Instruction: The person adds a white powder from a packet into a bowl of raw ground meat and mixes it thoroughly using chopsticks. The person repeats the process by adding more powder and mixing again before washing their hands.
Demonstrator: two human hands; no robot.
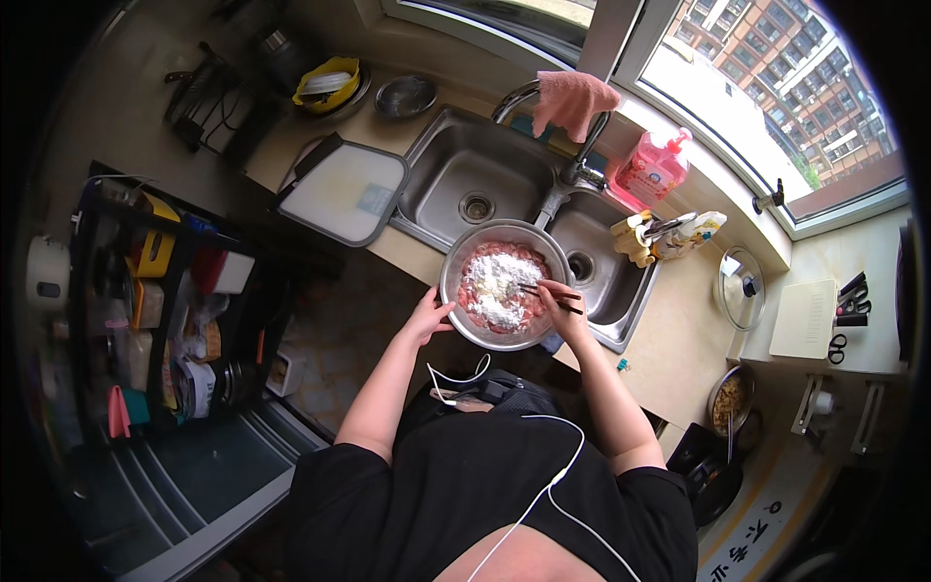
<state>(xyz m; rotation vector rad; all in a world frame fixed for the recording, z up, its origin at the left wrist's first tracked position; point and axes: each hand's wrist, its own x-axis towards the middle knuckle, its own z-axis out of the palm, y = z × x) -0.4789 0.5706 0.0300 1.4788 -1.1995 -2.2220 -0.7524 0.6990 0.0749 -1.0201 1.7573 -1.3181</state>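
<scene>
A round stainless steel bowl is at the front edge of the double sink, in front of me. Inside lie pieces of raw pink meat under a heap of white powder. My left hand grips the bowl's left rim, thumb on top. A pair of dark chopsticks is in my right hand, their tips in the powder near the bowl's middle. That hand is over the bowl's right side.
The steel sink has a faucet with a pink cloth over it. A cutting board lies left, a pink soap bottle behind right. A glass lid and a pan of food are farther right; shelves stand left.
</scene>
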